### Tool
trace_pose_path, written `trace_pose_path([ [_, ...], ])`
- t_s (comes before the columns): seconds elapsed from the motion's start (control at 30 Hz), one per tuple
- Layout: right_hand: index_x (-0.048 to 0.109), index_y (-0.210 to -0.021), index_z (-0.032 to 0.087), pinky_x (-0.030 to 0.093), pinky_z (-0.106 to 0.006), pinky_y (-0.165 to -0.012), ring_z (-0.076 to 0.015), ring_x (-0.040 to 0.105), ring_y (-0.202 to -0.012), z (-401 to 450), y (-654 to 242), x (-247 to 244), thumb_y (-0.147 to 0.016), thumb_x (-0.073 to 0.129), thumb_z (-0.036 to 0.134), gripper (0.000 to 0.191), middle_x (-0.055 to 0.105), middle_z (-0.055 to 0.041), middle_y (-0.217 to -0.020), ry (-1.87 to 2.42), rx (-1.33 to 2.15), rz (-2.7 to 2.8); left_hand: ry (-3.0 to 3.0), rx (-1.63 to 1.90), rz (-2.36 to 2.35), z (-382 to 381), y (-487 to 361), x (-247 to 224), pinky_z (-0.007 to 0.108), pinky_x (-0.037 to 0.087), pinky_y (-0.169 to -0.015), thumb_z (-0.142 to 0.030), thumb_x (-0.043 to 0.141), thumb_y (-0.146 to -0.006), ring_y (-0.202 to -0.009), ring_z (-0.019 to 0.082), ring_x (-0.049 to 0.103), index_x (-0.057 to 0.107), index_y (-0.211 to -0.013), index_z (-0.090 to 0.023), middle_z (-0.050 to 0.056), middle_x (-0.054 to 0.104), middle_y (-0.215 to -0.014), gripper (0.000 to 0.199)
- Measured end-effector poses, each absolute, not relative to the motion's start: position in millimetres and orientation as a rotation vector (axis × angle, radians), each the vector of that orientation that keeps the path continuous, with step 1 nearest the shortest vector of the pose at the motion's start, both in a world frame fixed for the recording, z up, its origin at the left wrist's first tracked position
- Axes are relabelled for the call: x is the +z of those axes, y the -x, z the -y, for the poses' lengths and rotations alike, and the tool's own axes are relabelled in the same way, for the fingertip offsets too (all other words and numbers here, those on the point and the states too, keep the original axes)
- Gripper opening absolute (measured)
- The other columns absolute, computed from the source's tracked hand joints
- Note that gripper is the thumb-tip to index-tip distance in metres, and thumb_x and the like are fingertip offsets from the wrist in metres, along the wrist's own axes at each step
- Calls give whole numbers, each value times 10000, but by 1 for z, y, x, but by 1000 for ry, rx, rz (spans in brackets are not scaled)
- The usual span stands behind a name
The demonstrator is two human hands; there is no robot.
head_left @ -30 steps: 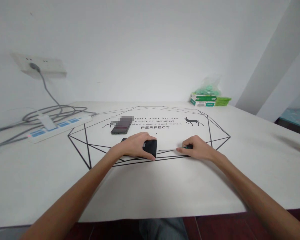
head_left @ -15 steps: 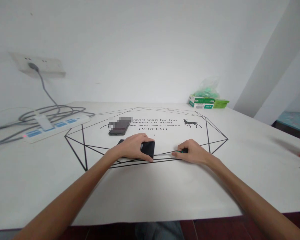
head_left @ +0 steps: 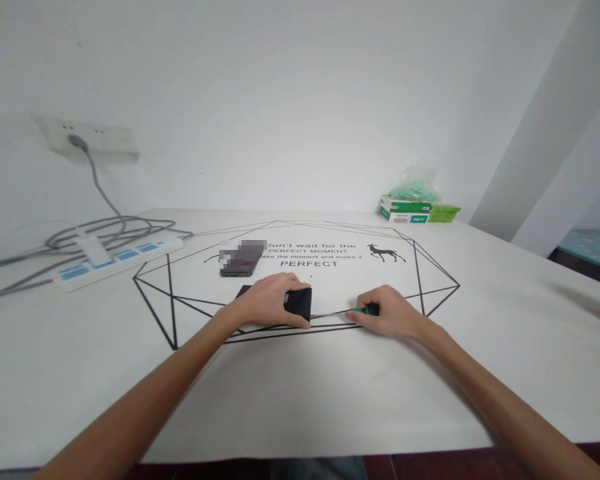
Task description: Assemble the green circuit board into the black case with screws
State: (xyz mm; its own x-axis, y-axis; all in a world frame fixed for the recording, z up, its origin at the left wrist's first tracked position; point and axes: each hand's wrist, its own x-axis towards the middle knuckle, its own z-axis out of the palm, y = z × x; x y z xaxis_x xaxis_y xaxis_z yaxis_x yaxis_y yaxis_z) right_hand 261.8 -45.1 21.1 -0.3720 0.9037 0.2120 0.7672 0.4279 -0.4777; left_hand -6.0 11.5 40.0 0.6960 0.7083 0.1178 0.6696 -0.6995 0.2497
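Observation:
My left hand point(head_left: 270, 299) grips a flat black box-like device point(head_left: 299, 304) lying on the table, with thumb and fingers at its near and far edges. Part of the device is hidden under that hand, and I cannot make out its exact kind. To the right, my right hand point(head_left: 387, 312) is closed around a screwdriver point(head_left: 359, 311) with a green and black handle. Its thin metal shaft points left, and the end meets or lies very close to the device's right side; whether it touches is unclear. A dark phone point(head_left: 241, 261) lies beyond my left hand.
A white power strip point(head_left: 123, 263) with coiled grey cables point(head_left: 115, 227) lies at the left, and one cable runs to a wall socket point(head_left: 87, 139). Green and white boxes point(head_left: 405, 209) with a plastic bag point(head_left: 416, 187) on top stand at the back right of the printed white table point(head_left: 370, 393).
The view has tilted slightly, so the whole scene sits a little lower. Both hands keep their hold on the device and the screwdriver, with hardly any visible movement over the table.

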Motion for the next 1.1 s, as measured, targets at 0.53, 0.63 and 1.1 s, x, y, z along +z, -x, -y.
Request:
trace_pose_path([
  [0.53,500,-739,196,344,-240,-564,-107,457,-603,37,-273,18,-692,743,379,308,544,43,-654,1268,773,2093,-2732,462,-1172,-13,5,30,385,441,-919,-710,663,-663,-1090,305,578,624,-1245,-228,92,629,-1198,757],
  [0.63,495,-799,206,311,-230,-521,-97,416,-543,40,-270,19,-731,715,386,292,520,64,-594,1294,785,2096,-2740,445,-1169,-14,6,30,389,439,-917,-718,655,-667,-1093,307,574,617,-1254,-224,96,624,-1205,768],
  [1.1,604,-597,152,283,-261,-508,-101,374,-534,36,-276,23,-774,637,489,383,453,32,-528,1364,850,2145,-2747,427,-1181,-15,6,29,380,436,-923,-729,638,-674,-1079,294,575,606,-1269,-202,97,622,-1201,795],
])
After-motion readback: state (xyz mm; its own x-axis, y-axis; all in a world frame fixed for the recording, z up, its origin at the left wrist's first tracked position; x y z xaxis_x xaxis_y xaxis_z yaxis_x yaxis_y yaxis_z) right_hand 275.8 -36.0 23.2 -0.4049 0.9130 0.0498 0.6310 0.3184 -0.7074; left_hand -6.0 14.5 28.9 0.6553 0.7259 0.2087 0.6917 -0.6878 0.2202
